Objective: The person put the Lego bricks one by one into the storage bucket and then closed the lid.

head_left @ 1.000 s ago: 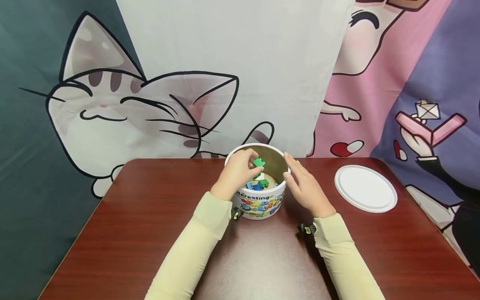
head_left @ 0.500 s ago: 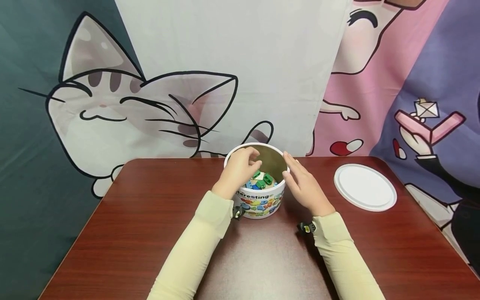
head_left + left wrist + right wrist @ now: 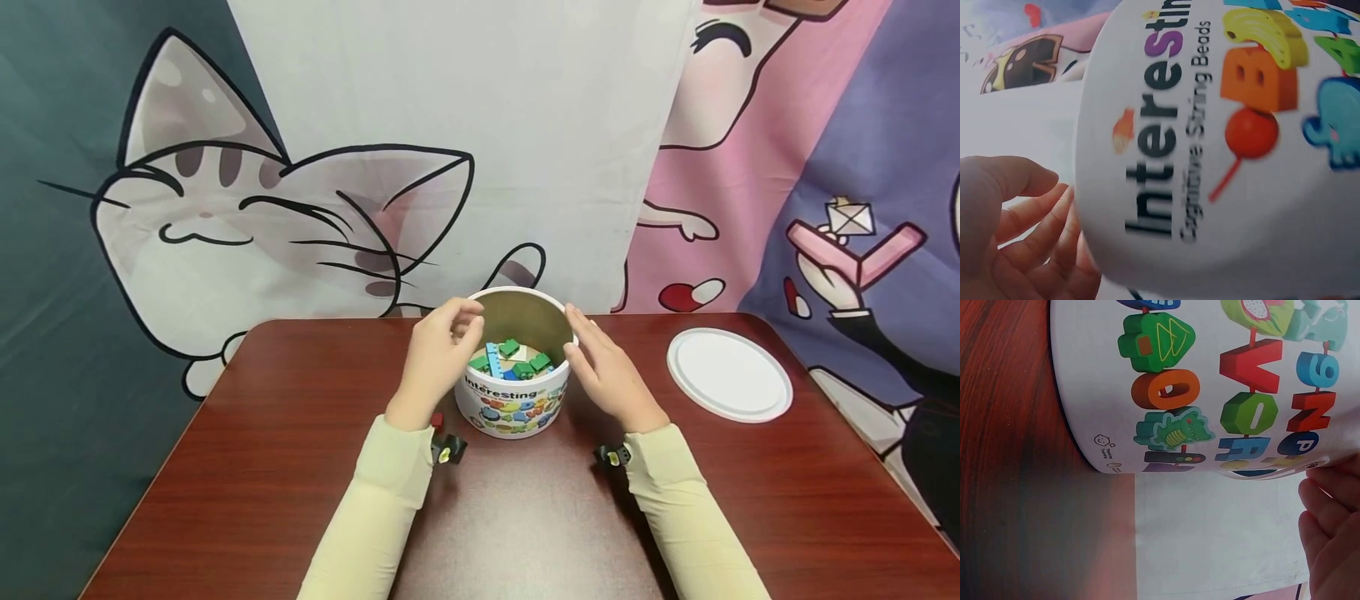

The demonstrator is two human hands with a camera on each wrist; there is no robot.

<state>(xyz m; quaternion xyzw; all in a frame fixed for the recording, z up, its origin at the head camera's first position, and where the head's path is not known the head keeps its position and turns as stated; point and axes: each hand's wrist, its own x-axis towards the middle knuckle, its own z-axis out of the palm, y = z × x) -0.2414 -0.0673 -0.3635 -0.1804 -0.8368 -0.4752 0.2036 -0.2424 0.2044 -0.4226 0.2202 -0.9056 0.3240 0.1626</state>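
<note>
A round white bucket [image 3: 512,410] with a printed label reading "Interesting" stands upright near the far table edge. Inside lie several green blocks [image 3: 522,369], a light blue toothed strip [image 3: 493,360] and a white piece. My left hand [image 3: 435,357] is at the bucket's left rim, fingers loosely bent; the left wrist view shows nothing between thumb and fingers [image 3: 1041,231]. On the right side, my right hand [image 3: 611,375] rests against the rim with fingers straight. The right wrist view shows its fingertips [image 3: 1319,500] at the bucket's wall.
A white round lid [image 3: 730,375] lies on the brown table [image 3: 247,467] at the right. Beside my left wrist shows a small red piece [image 3: 437,422], mostly hidden. A cloth printed with cartoon figures [image 3: 225,208] hangs behind the table.
My left hand released a green block into the bucket, then came out and moved left past the rim. More of the bucket's contents show. My right hand has stayed at the rim.
</note>
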